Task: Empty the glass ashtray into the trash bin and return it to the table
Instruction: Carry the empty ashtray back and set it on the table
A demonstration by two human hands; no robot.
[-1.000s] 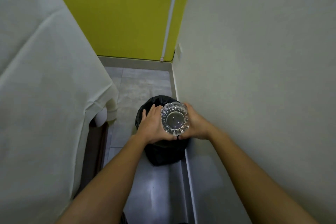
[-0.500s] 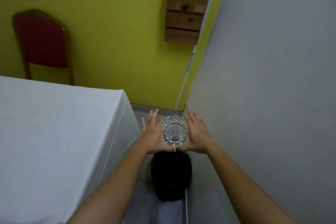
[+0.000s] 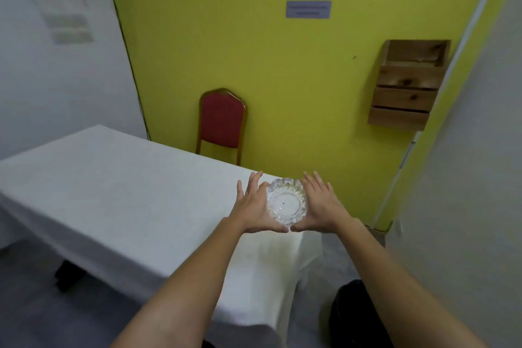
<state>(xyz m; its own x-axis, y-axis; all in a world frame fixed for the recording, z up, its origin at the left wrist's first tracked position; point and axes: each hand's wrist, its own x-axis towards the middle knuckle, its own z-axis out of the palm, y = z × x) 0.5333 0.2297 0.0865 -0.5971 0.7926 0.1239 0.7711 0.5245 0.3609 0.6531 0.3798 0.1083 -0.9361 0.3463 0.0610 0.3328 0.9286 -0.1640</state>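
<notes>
Holding: left hand (image 3: 252,206) and right hand (image 3: 320,206) press flat palms on one glass ashtray (image 3: 286,203); fingers straight.
Ashtray: upright over the surface's far corner; contact unclear.
Surface: one, white cloth (image 3: 113,192).
Bin: one black trash bin (image 3: 356,316), on the floor right.
Room: yellow wall (image 3: 254,51); one red chair (image 3: 221,121); one wooden rack (image 3: 409,85).

The ashtray (image 3: 286,204) is clear cut glass — glossy and faceted. The table (image 3: 113,195) wears matt white cloth. The wall box (image 3: 406,87) is rough, knotty wood.
</notes>
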